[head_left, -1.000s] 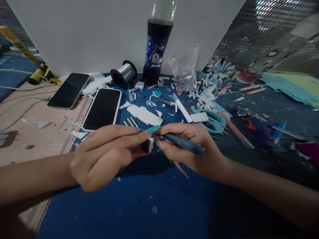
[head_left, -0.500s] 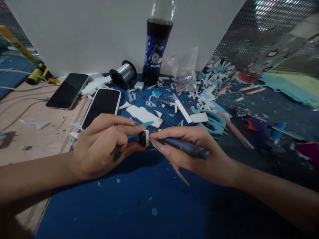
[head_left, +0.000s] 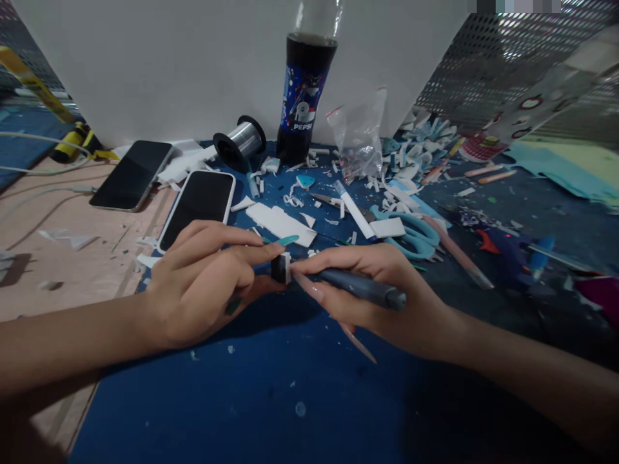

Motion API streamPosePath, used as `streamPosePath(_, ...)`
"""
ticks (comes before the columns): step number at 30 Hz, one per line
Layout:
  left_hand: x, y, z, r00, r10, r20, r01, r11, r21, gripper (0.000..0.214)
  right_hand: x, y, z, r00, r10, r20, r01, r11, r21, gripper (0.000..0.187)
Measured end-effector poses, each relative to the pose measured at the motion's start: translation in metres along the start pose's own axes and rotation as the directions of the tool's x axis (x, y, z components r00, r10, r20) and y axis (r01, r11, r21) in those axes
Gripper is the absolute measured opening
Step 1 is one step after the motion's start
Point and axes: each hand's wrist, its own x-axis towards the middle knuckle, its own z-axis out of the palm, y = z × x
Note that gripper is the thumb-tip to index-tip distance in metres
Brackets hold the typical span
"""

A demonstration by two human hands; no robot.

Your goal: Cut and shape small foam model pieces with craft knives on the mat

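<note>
My left hand (head_left: 207, 283) pinches a small black-and-white foam piece (head_left: 281, 267) between thumb and forefinger, just above the blue mat (head_left: 271, 393). My right hand (head_left: 382, 293) grips a dark grey craft knife (head_left: 362, 288) like a pen, its tip against the right side of the small piece. Both hands meet at the middle of the mat. The knife's blade is hidden behind the fingers.
Two phones (head_left: 197, 207) (head_left: 131, 175) lie at the left. Behind stand a Pepsi bottle (head_left: 304, 96), a wire spool (head_left: 240, 142) and a plastic bag (head_left: 358, 138). Teal scissors (head_left: 411, 232), white foam scraps (head_left: 280, 222) and a glue gun (head_left: 507, 251) lie at the right.
The small piece was turned and lifted a little between my fingers. Both hands shifted slightly; the knife stays against the piece.
</note>
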Motion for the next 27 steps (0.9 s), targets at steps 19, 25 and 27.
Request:
streamPosePath(19, 0.0022, -0.0001, -0.0056, 1.000, -0.002, 0.004, 0.002, 1.000, 0.008, 0.035, -0.0053, -0.0014, -0.0015, 0.999, 0.049, 0.010, -0.049, 0.999, -0.016, 0.023)
streamPosePath(25, 0.0012, -0.0011, -0.0063, 1.000, 0.002, 0.004, -0.002, 1.000, 0.001, 0.034, -0.0036, -0.0013, -0.0016, 0.999, 0.050, 0.019, -0.050, 0.999, 0.012, 0.022)
streamPosePath(27, 0.0017, -0.0014, -0.0063, 1.000, 0.022, 0.002, -0.022, 1.000, 0.017, 0.032, -0.0023, -0.0015, -0.0014, 0.998, 0.057, 0.022, -0.057, 0.998, 0.013, 0.021)
